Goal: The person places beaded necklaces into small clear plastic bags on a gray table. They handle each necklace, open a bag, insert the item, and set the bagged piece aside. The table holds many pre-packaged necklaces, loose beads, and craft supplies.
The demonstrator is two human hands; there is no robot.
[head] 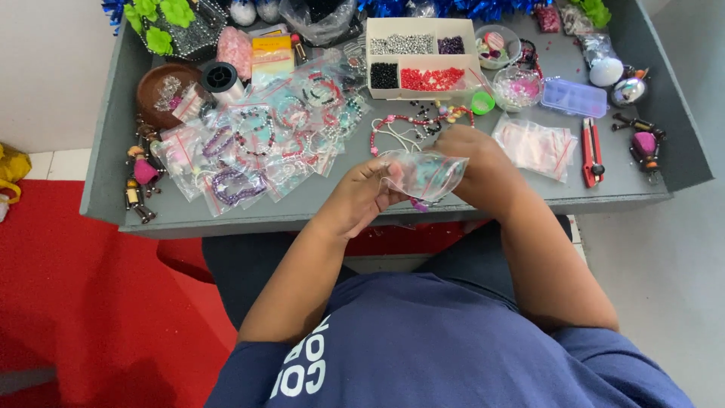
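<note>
Both hands [423,177] closed around a small clear plastic bag [427,174], left hand [362,198], right hand [472,151].

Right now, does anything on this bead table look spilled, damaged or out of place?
Nothing looks spilled or broken. The bagged bracelets lie in a loose overlapping heap, and both hands, left hand and right hand, hold a small clear bag over the tray's front edge.

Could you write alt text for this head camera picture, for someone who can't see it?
Seen from above, a person's left hand and right hand hold a small clear zip bag over a grey table crowded with bagged bracelets and a compartmented bead box.
</note>
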